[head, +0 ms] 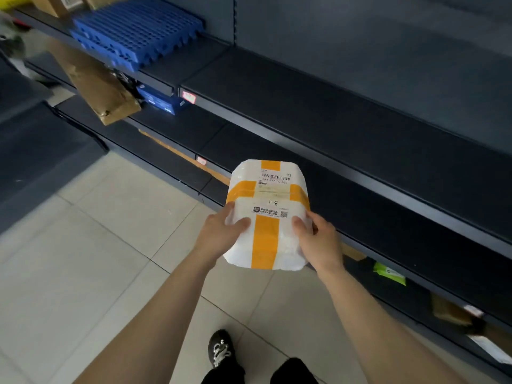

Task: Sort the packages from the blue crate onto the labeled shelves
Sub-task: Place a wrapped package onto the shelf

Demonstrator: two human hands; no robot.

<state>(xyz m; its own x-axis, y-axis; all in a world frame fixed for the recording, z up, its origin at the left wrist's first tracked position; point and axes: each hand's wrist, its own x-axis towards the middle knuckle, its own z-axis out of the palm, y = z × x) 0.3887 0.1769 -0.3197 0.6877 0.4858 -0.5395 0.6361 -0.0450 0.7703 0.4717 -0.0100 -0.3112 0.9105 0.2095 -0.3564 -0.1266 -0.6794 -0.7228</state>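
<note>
Dark grey metal shelving is spread over the top and right of the frame, tiers running diagonally from upper left down to lower right. Pale floor tiles are seen across the lower left. Up in the upper left, two blue slatted plastic panels are stacked flat on a shelf, and right under them a long brown paper-wrapped parcel is propped at a tilt, its lower end sticking out past the shelf edge.

Dead centre, the white package is held up in the air in front of the shelf edges, not resting on anything. It's crossed with orange tape, a barcode label is stuck near its far end, and "8-1" or "1-8" is handwritten on it, hard to say which way it's meant to be read. It's gripped on both sides: the left hand is wrapped round the left edge with the thumb laid on top, and the right hand is wrapped round the right edge the same way. The fingers underneath can't be seen.

Smaller stuff: a blue box is tucked just right of the brown parcel, a green packet is lying on a low shelf at the right, a black shoe is planted on the tiles at bottom centre, and a red-and-white shelf label is stuck on a shelf edge beside the blue box.
</note>
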